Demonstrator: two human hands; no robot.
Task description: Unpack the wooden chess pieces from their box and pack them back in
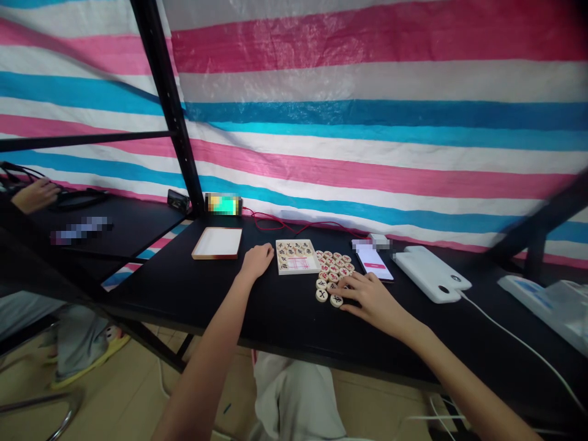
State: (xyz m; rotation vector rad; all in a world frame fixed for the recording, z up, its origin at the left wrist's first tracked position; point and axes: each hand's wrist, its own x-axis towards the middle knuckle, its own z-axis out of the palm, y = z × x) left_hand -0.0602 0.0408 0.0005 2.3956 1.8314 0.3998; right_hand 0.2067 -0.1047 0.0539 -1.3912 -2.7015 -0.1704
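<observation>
A shallow white box (298, 264) holds several round wooden pieces with dark characters along its back and left side; a red grid shows on its floor. My left hand (258, 260) rests on the black table just left of this box, its fingers curled together; whether anything is in them is hidden. To the box's right lies a cluster of round pieces (333, 260), red-marked at the back and dark-marked in front. My right hand (362, 295) is over the cluster's front right part, fingers spread, fingertips touching pieces. Its thumb is near a dark-marked piece (336, 301) at the front edge.
An open box lid (217, 243) lies at the left of the black table (285, 312). Behind are a lit phone (223, 204) and a red cable. A second phone (373, 260), a white device (432, 274) and its cable are right. Another person's hand (37, 195) shows far left.
</observation>
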